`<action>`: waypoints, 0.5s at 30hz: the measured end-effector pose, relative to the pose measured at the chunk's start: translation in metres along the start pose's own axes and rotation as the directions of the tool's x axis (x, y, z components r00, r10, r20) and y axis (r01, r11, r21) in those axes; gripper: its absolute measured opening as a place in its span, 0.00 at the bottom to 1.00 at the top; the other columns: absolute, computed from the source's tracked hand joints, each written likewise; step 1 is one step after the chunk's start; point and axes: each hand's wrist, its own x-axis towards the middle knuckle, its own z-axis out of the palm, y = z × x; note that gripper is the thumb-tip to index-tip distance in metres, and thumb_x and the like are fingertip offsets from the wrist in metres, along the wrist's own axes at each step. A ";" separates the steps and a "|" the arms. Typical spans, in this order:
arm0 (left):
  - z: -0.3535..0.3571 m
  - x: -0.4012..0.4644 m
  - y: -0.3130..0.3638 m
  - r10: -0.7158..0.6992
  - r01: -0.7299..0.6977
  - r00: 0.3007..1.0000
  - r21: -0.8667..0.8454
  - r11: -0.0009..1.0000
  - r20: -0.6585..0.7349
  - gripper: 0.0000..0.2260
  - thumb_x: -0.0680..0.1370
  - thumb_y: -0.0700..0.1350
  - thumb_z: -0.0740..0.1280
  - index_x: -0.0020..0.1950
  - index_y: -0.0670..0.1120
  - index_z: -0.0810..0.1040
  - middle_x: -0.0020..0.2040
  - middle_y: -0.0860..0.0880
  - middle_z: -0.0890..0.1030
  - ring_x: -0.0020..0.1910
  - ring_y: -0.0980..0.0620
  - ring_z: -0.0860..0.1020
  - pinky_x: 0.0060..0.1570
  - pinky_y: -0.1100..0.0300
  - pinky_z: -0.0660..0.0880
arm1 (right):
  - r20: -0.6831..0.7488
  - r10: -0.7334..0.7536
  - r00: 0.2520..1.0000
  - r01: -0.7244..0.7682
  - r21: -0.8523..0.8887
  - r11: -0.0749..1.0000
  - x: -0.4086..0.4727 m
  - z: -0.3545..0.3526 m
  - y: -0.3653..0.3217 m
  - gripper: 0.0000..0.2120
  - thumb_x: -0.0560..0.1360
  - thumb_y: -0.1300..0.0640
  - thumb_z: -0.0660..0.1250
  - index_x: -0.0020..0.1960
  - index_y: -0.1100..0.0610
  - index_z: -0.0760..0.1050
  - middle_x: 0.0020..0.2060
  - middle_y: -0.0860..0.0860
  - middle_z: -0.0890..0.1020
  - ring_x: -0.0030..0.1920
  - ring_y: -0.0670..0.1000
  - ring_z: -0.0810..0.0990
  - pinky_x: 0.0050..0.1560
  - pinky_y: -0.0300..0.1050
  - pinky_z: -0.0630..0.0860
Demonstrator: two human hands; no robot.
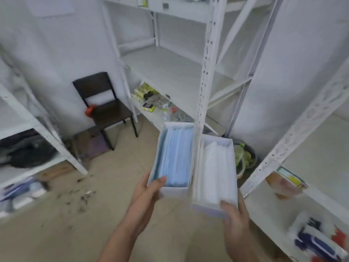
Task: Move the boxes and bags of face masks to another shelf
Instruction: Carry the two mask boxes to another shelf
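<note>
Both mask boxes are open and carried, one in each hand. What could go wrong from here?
1. Neither box has a lid: the box of blue masks in the left hand could spill if tilted.
2. The right hand grips the box of white masks only at its near end, so it might slip.
3. The boxes could knock the shelf post ahead.

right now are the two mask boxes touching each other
Cannot tell. In the head view the blue mask box and white mask box meet edge to edge, but blur hides whether a gap remains.
</note>
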 end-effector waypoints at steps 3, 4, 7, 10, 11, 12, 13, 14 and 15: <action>-0.068 -0.006 0.024 0.054 -0.053 0.982 0.007 0.999 -0.180 0.30 0.69 0.56 0.79 0.66 0.46 0.78 0.58 0.46 0.85 0.55 0.48 0.84 0.45 0.57 0.80 | 0.203 0.017 0.979 -0.027 0.043 0.999 -0.007 0.088 -0.004 0.35 0.62 0.51 0.74 0.69 0.48 0.75 0.63 0.52 0.82 0.63 0.60 0.79 0.64 0.66 0.74; -0.092 -0.012 0.033 0.073 -0.072 0.971 0.015 0.997 -0.229 0.29 0.69 0.56 0.78 0.67 0.48 0.78 0.59 0.46 0.84 0.57 0.47 0.84 0.46 0.57 0.80 | 0.272 0.019 0.962 -0.027 0.028 0.999 -0.011 0.115 -0.004 0.36 0.61 0.48 0.73 0.70 0.47 0.74 0.62 0.52 0.82 0.63 0.59 0.79 0.65 0.67 0.73; -0.154 -0.028 0.055 0.084 -0.116 0.923 -0.063 0.991 -0.375 0.29 0.69 0.56 0.78 0.68 0.51 0.77 0.61 0.48 0.84 0.57 0.50 0.83 0.46 0.57 0.79 | 0.390 0.039 0.920 -0.026 -0.038 0.999 -0.011 0.195 -0.002 0.34 0.61 0.46 0.72 0.68 0.45 0.75 0.62 0.50 0.82 0.62 0.56 0.80 0.63 0.63 0.76; -0.215 -0.051 0.076 0.076 -0.174 0.830 -0.128 0.976 -0.553 0.37 0.67 0.57 0.78 0.73 0.48 0.71 0.65 0.48 0.81 0.59 0.49 0.81 0.52 0.54 0.78 | 0.524 0.062 0.849 -0.045 -0.046 0.998 -0.030 0.282 0.004 0.26 0.64 0.47 0.71 0.62 0.42 0.79 0.56 0.45 0.85 0.56 0.50 0.83 0.54 0.53 0.78; -0.224 -0.056 0.082 0.066 -0.177 0.809 -0.134 0.975 -0.584 0.39 0.67 0.57 0.78 0.74 0.47 0.70 0.65 0.48 0.80 0.58 0.49 0.81 0.50 0.54 0.77 | 0.536 0.064 0.842 -0.057 -0.029 0.998 -0.033 0.300 0.005 0.24 0.63 0.48 0.72 0.60 0.42 0.80 0.53 0.43 0.86 0.53 0.48 0.84 0.50 0.49 0.77; -0.241 -0.064 0.089 0.075 -0.199 0.773 -0.128 0.972 -0.630 0.38 0.66 0.58 0.77 0.72 0.46 0.72 0.62 0.48 0.82 0.55 0.50 0.82 0.47 0.55 0.77 | 0.570 0.074 0.818 -0.072 -0.025 0.997 -0.039 0.326 0.007 0.23 0.63 0.48 0.72 0.58 0.44 0.81 0.51 0.43 0.86 0.51 0.48 0.84 0.48 0.47 0.76; -0.259 -0.073 0.097 0.094 -0.241 0.731 -0.127 0.962 -0.676 0.36 0.64 0.58 0.77 0.70 0.48 0.74 0.58 0.50 0.84 0.51 0.52 0.83 0.45 0.55 0.76 | 0.611 0.080 0.787 -0.074 -0.034 0.997 -0.047 0.352 0.010 0.24 0.62 0.47 0.73 0.58 0.45 0.81 0.50 0.44 0.86 0.50 0.49 0.83 0.48 0.47 0.76; -0.275 -0.082 0.104 0.107 -0.275 0.694 -0.124 0.953 -0.712 0.35 0.64 0.59 0.77 0.68 0.49 0.75 0.55 0.52 0.85 0.49 0.54 0.84 0.46 0.55 0.76 | 0.649 0.101 0.754 -0.079 -0.062 0.995 -0.053 0.375 0.014 0.25 0.61 0.46 0.73 0.59 0.45 0.81 0.51 0.45 0.86 0.51 0.50 0.83 0.49 0.49 0.76; -0.291 -0.089 0.110 0.112 -0.302 0.656 -0.124 0.945 -0.746 0.35 0.64 0.59 0.77 0.68 0.51 0.75 0.55 0.53 0.86 0.49 0.56 0.84 0.48 0.55 0.76 | 0.686 0.119 0.718 -0.080 -0.089 0.993 -0.058 0.399 0.018 0.27 0.61 0.45 0.73 0.60 0.45 0.80 0.53 0.45 0.86 0.53 0.51 0.82 0.53 0.51 0.76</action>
